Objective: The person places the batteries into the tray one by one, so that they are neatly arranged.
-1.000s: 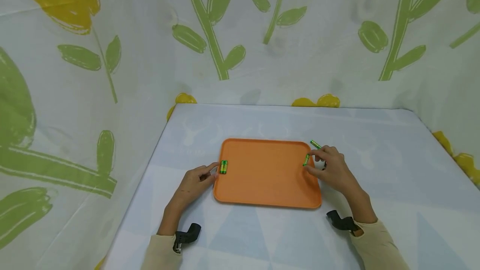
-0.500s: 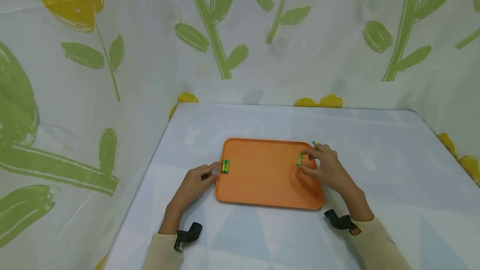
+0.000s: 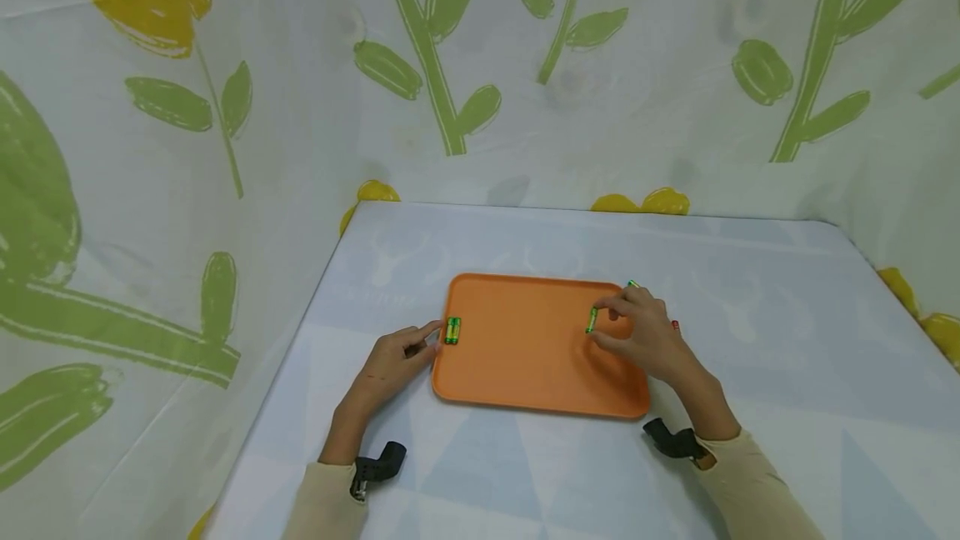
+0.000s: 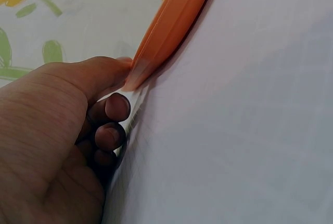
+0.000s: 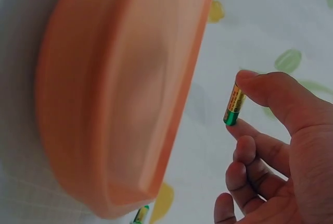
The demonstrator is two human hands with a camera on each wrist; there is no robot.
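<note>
My right hand (image 3: 641, 330) pinches a small green-and-yellow battery (image 3: 592, 320) between thumb and forefinger, above the right part of the orange tray (image 3: 525, 357). In the right wrist view, the held battery (image 5: 235, 104) is tilted, its green end by the forefinger. Two similar batteries (image 3: 452, 331) lie side by side in the tray against its left rim. Beside them my left hand (image 3: 390, 367) touches the outer left edge, forefinger extended and thumb near it. The left wrist view shows the thumb against the tray's rim (image 4: 166, 26), the lower fingers loosely bent.
Another green battery (image 3: 633, 283) lies just beyond the tray's far right corner, mostly hidden by my right hand. A small red tip (image 3: 676, 325) shows behind that hand. The pale tablecloth (image 3: 480, 473) surrounds the tray, and a flower-patterned cloth (image 3: 300, 107) hangs behind.
My right hand has moved left with the battery, from the tray's right rim to farther inside above it. The small red tip has come into sight. My left hand stays at the left edge.
</note>
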